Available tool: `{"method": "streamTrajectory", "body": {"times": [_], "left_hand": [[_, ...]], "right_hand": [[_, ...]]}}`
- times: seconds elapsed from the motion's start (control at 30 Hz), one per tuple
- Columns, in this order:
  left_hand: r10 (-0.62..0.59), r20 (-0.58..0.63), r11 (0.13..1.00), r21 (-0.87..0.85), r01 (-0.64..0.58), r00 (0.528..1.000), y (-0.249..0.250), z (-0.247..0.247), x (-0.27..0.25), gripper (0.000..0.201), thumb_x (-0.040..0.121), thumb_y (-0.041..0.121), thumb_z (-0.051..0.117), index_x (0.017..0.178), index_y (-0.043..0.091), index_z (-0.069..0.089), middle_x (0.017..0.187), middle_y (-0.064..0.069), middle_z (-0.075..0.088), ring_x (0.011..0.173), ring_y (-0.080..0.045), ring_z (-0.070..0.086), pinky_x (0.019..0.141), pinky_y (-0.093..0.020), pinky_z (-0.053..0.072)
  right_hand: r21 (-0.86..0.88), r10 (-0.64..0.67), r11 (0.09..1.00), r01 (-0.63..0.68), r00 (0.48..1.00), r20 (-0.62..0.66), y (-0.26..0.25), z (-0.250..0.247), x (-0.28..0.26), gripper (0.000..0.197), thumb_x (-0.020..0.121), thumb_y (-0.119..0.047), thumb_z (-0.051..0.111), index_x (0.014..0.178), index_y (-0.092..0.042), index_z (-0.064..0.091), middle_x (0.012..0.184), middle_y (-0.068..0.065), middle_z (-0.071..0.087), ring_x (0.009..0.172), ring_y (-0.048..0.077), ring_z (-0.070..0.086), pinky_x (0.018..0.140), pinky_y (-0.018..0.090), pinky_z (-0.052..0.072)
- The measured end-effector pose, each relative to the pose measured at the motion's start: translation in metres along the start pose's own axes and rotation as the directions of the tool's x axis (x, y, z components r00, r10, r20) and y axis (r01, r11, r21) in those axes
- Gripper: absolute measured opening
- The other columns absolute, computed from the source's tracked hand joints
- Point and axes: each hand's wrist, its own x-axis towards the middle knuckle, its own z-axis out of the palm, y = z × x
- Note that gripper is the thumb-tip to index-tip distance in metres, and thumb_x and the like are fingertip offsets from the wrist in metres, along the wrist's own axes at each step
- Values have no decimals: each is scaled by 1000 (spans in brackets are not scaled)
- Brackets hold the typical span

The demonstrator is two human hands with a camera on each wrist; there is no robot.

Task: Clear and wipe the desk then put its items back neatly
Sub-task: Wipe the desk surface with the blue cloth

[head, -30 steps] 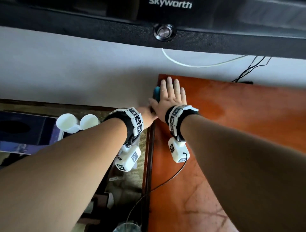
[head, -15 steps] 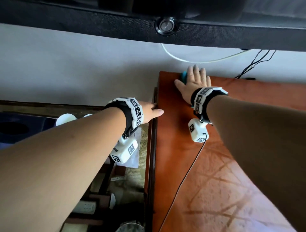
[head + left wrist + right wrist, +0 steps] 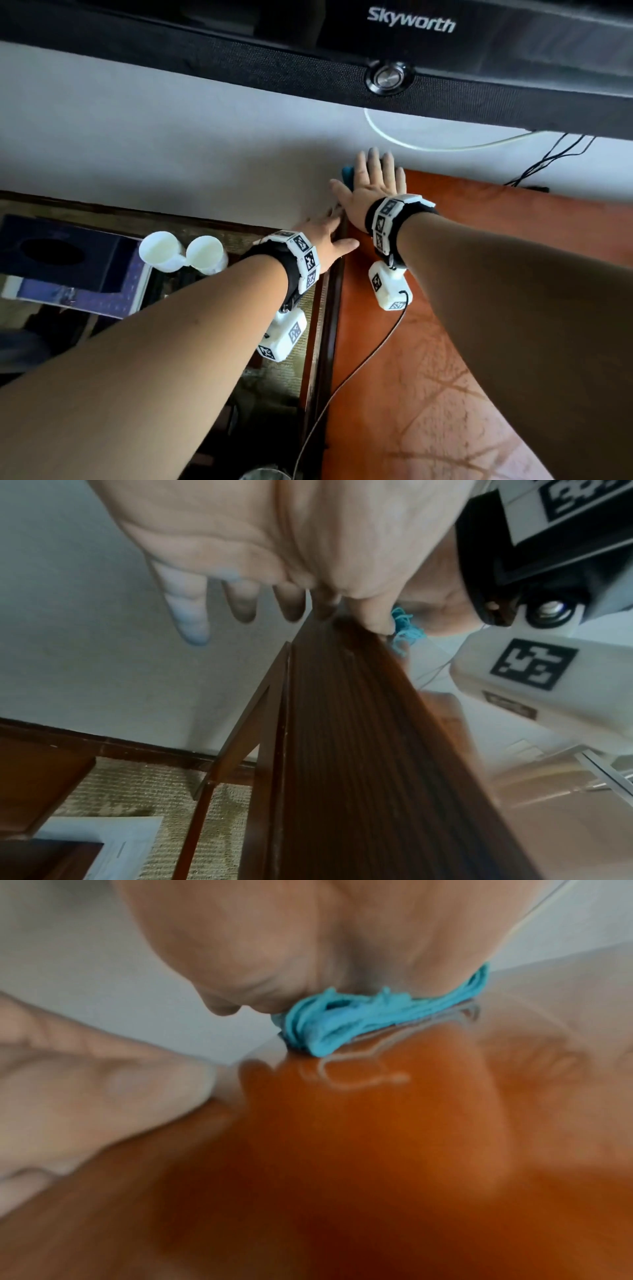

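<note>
The reddish-brown desk fills the right of the head view, its top glossy with wipe streaks. My right hand lies flat with straight fingers at the desk's far left corner, pressing a blue cloth against the top by the wall. The cloth bunches under the palm in the right wrist view. My left hand rests on the desk's left edge with fingers straight, the thumb on the top. In the left wrist view its fingers hang past the dark side panel.
A Skyworth television hangs on the wall above the desk. Two white cups and a dark blue box stand on a lower table to the left. Cables hang behind the desk. A thin wire runs across the desk top.
The right hand slid the cloth right along the back edge, then back left to the desk's far left corner. The left hand stays at the left edge.
</note>
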Motion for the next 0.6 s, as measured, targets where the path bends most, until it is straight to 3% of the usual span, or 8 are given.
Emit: {"method": "streamTrajectory", "body": {"times": [0.1, 0.17, 0.23, 0.27, 0.33, 0.4, 0.6], "left_hand": [[87, -51, 994, 77, -83, 995, 2, 3, -3, 78, 104, 59, 35, 162, 30, -8, 169, 7, -13, 152, -13, -17, 127, -41, -7], [170, -70, 969, 195, -154, 983, 1, 6, 3, 77, 99, 69, 11, 160, 31, -15, 170, 6, -14, 153, -19, -23, 126, -47, -8], [214, -99, 943, 282, -178, 972, -5, 13, 12, 83, 83, 75, -17, 158, 37, -18, 171, 9, -8, 156, -24, -18, 126, -53, 0], [231, -106, 931, 311, -189, 967, -8, 16, 15, 79, 85, 71, -16, 158, 41, -16, 170, 13, -7, 156, -26, -15, 125, -56, 5], [249, -108, 931, 301, -207, 962, -6, 13, 9, 63, 99, 59, 9, 159, 45, -8, 169, 18, -10, 157, -29, -12, 125, -58, 11], [254, -135, 932, 301, -204, 958, -3, 8, -2, 62, 105, 54, 25, 160, 44, -1, 169, 18, -10, 156, -29, -11, 124, -57, 15], [327, -57, 814, 524, -251, 943, -7, -7, -9, 65, 103, 64, 17, 160, 41, -3, 169, 18, -11, 155, -29, -16, 124, -55, 6]], "right_hand": [[45, 14, 999, -15, 1000, 11, 6, 9, -25, 82, 99, -70, 16, 163, -24, -8, 169, -2, -20, 154, 21, -23, 125, 45, -11], [93, 51, 994, -51, 999, 5, 11, 17, -45, 80, 100, -68, 17, 163, -24, -6, 169, -3, -19, 154, 20, -23, 125, 44, -12], [131, 99, 987, -97, 995, -9, 16, 26, -67, 79, 100, -68, 17, 164, -25, -5, 170, -4, -18, 155, 19, -22, 125, 43, -12], [140, 120, 983, -117, 993, -16, 18, 31, -80, 80, 100, -69, 17, 164, -25, -4, 170, -4, -18, 155, 19, -22, 126, 43, -11], [147, 159, 977, -154, 987, -21, 20, 42, -106, 84, 98, -73, 15, 164, -24, -4, 170, -3, -17, 155, 20, -21, 126, 43, -11], [156, 216, 965, -210, 976, -18, 17, 55, -135, 87, 96, -76, 13, 164, -24, -5, 170, -2, -18, 155, 21, -22, 126, 45, -10], [207, 278, 938, -279, 960, 35, -32, 97, -217, 89, 95, -77, 12, 162, -24, -13, 167, -1, -28, 151, 23, -32, 124, 48, -14]]}}
